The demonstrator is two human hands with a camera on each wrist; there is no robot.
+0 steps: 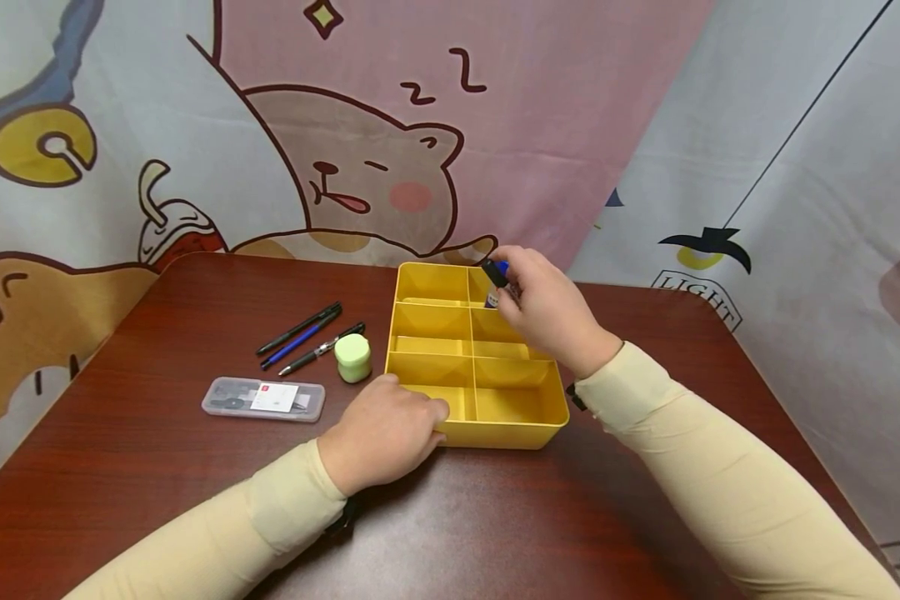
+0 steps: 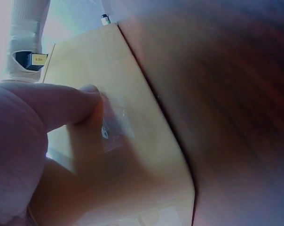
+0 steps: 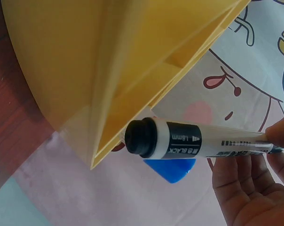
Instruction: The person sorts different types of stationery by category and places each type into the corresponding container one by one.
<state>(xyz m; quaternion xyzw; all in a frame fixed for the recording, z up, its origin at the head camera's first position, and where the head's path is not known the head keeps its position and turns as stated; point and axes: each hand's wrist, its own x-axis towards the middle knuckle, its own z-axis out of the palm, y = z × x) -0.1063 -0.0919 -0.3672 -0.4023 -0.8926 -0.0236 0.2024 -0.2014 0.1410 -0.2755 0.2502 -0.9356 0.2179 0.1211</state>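
A yellow divided organizer box (image 1: pixel 506 434) stands on the table. My left hand (image 1: pixel 384 429) grips its near wall close to the left corner; in the left wrist view the thumb (image 2: pixel 76 104) lies along the outer face. Above the far right compartment, my right hand (image 1: pixel 547 304) pinches a white marker (image 3: pixel 212 141) with black ends, printed "BLACK". The fingers hold it near one end, and the black cap (image 3: pixel 141 137) points away from the hand. Inside that compartment stands a blue-topped item (image 1: pixel 492 297), partly hidden by the marker and hand.
Left of the box lie several pens (image 1: pixel 300 337) and a clear plastic case (image 1: pixel 263 400) with a white label. Beside the box's left wall sits a small pale green container (image 1: pixel 353 358). A cartoon-print curtain (image 1: pixel 390 167) hangs behind the brown table (image 1: pixel 495 525).
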